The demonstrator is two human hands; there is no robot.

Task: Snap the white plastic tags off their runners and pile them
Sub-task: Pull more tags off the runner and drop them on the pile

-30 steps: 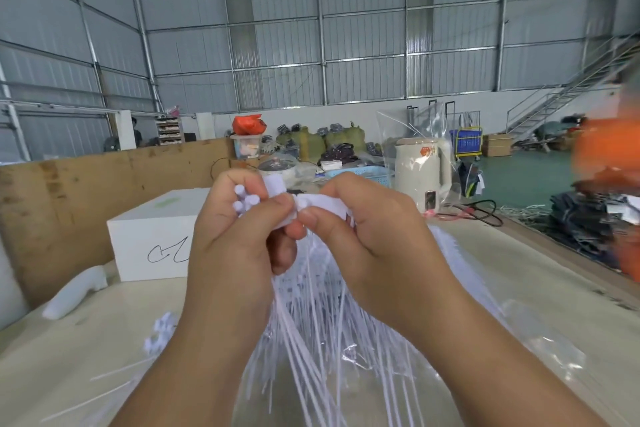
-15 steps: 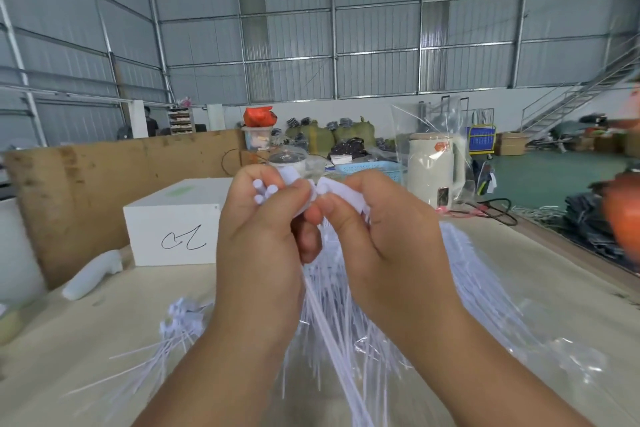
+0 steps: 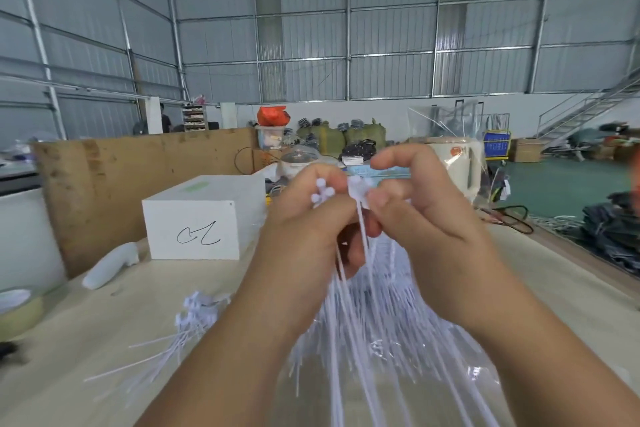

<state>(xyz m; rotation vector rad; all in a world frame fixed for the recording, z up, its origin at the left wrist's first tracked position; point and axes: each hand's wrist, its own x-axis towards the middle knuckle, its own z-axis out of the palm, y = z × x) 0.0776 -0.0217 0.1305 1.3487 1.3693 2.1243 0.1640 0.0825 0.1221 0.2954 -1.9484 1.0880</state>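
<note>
Above the table (image 3: 86,340), tag bundle (image 3: 360,305) gripped by left hand (image 3: 304,236), top tag (image 3: 358,188) pinched by right hand (image 3: 426,218), loose tags (image 3: 194,319) piled at left.

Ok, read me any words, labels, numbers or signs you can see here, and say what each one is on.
White box: a black handwritten scrawl, not legible as letters.
White kettle: an orange sticker, too blurred to read.
Blue sign on the cart behind: lines of print, too small to read.
Nothing else reads.
</note>
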